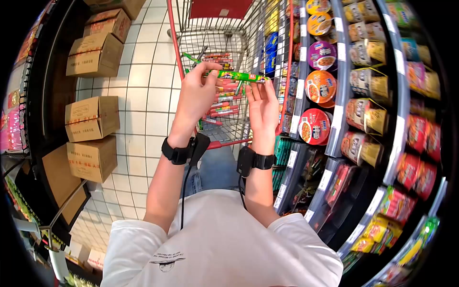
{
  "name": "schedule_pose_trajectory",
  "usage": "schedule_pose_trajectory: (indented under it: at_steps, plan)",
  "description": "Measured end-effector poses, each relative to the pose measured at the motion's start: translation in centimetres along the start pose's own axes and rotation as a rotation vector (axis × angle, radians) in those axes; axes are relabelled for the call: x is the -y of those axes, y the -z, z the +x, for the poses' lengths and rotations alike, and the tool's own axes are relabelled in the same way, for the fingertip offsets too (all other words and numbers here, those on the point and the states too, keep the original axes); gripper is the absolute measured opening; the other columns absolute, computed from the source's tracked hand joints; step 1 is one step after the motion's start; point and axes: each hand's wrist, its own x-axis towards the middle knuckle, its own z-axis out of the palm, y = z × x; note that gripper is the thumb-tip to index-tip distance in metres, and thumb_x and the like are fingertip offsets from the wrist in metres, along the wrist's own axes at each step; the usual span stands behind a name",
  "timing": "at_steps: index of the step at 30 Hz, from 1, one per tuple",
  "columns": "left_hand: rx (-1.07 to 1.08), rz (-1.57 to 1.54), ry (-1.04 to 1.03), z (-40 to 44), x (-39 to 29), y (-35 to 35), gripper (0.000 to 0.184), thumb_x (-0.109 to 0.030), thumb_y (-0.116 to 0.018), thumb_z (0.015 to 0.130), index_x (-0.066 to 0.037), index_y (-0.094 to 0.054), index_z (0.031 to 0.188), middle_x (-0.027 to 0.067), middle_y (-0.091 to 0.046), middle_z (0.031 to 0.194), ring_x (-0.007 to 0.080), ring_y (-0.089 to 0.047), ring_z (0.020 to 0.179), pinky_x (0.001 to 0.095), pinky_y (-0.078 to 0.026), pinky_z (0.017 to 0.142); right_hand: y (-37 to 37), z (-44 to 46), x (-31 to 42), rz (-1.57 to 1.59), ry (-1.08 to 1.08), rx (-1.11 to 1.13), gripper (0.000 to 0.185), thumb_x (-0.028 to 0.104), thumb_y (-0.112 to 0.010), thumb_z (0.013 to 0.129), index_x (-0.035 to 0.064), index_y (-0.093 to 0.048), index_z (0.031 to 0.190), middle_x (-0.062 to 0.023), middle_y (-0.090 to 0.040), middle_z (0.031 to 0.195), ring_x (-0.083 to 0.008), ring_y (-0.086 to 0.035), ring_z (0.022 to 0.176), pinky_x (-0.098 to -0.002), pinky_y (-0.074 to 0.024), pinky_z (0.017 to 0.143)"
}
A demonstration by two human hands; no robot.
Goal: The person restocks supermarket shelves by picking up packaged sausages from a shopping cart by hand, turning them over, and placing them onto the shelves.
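Holding a slim green-wrapped stick roughly level above a wire shopping cart, a person pinches its one end between thumb and fingers of the left hand; the right hand appears to nip the other end, palm up. Pink-wrapped sticks lie in the cart below. The step seems to be handling or inspecting the stick; the next move likely calls for a light, steady two-ended grip.

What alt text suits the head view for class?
A person's left hand and right hand hold a long green packet over a shopping cart containing pink packets. Cardboard boxes line the left; shelves of packaged goods, the right.
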Motion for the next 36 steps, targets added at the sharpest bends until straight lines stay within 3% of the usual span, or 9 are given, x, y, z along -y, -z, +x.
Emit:
schedule_pose_trajectory:
  at_steps: [5, 7, 12, 18, 23, 29, 35, 36]
  plan:
    - [0.075, -0.101, -0.178, -5.8, -4.8, 1.8, 0.022, -0.012, -0.047, 0.097, 0.003, -0.059, 0.106, 0.0066, -0.063, 0.084, 0.0096, -0.061, 0.072, 0.0229, -0.051, 0.068, -3.8, -8.2, 3.3, -0.070, 0.192, 0.091, 0.017, 0.020, -0.059, 0.091, 0.0062, -0.057, 0.100, -0.0080, -0.062, 0.099, -0.0208, -0.058, 0.096, -0.0374, -0.0482, 0.088]
    - [0.136, -0.162, -0.162, -7.8, -6.6, 1.8, 0.024, -0.015, -0.047, 0.097, 0.004, -0.059, 0.106, 0.0070, -0.063, 0.084, 0.0097, -0.061, 0.073, 0.0231, -0.051, 0.068, -4.5, -11.0, 4.8, -0.089, 0.292, 0.125, 0.020, 0.018, -0.058, 0.092, 0.0039, -0.052, 0.105, -0.0094, -0.061, 0.096, -0.0207, -0.061, 0.089, -0.0376, -0.0514, 0.082]
    - [0.269, -0.144, -0.294, -12.1, -10.5, 0.0, 0.028, -0.024, -0.052, 0.096, 0.003, -0.062, 0.095, 0.0035, -0.060, 0.071, 0.0092, -0.060, 0.064, 0.0220, -0.048, 0.058, -5.5, -18.2, 9.2, -0.072, 0.521, 0.145, 0.015, 0.018, -0.056, 0.093, 0.0062, -0.051, 0.099, -0.0098, -0.063, 0.089, -0.0204, -0.063, 0.080, -0.0392, -0.0519, 0.080]
    - [0.477, -0.214, -0.327, -17.0, -15.3, -3.6, 0.028, -0.026, -0.055, 0.095, 0.001, -0.062, 0.090, 0.0012, -0.058, 0.068, 0.0069, -0.058, 0.060, 0.0195, -0.044, 0.053, -3.6, -24.2, 14.2, -0.120, 0.750, 0.143, 0.016, 0.018, -0.054, 0.095, 0.0038, -0.051, 0.100, -0.0089, -0.062, 0.091, -0.0199, -0.064, 0.082, -0.0375, -0.0536, 0.079]
    - [0.582, -0.273, -0.370, -21.6, -16.0, -6.9, 0.029, -0.027, -0.056, 0.094, 0.000, -0.061, 0.087, 0.0011, -0.058, 0.068, 0.0066, -0.058, 0.060, 0.0192, -0.043, 0.053, -1.3, -29.8, 16.7, -0.152, 0.877, 0.032, 0.020, 0.019, -0.053, 0.095, 0.0013, -0.052, 0.104, -0.0100, -0.062, 0.088, -0.0202, -0.065, 0.079, -0.0367, -0.0543, 0.077]
    - [0.748, -0.329, -0.305, -27.6, -14.7, -11.0, 0.033, -0.032, -0.055, 0.095, -0.002, -0.060, 0.082, -0.0003, -0.058, 0.067, 0.0052, -0.057, 0.058, 0.0181, -0.038, 0.049, 3.3, -37.3, 19.2, -0.172, 1.013, -0.034, 0.019, 0.020, -0.053, 0.096, 0.0034, -0.048, 0.088, -0.0120, -0.062, 0.082, -0.0183, -0.061, 0.070, -0.0361, -0.0524, 0.071]
    - [0.932, -0.306, -0.233, -34.7, -13.1, -14.9, 0.030, -0.028, -0.056, 0.094, 0.001, -0.062, 0.088, 0.0008, -0.058, 0.071, 0.0073, -0.057, 0.060, 0.0202, -0.043, 0.054, 8.8, -45.4, 19.9, -0.168, 1.107, -0.151, 0.020, 0.018, -0.053, 0.096, 0.0055, -0.046, 0.083, -0.0039, -0.053, 0.072, -0.0140, -0.055, 0.067, -0.0361, -0.0513, 0.069]
    - [0.966, -0.308, -0.254, -35.9, -12.8, -15.3, 0.028, -0.026, -0.057, 0.094, 0.001, -0.063, 0.091, 0.0008, -0.058, 0.072, 0.0075, -0.058, 0.062, 0.0205, -0.044, 0.056, 9.6, -46.7, 19.8, -0.151, 1.134, -0.159, 0.015, 0.017, -0.053, 0.095, 0.0041, -0.049, 0.089, -0.0040, -0.054, 0.074, -0.0141, -0.056, 0.068, -0.0362, -0.0513, 0.069]
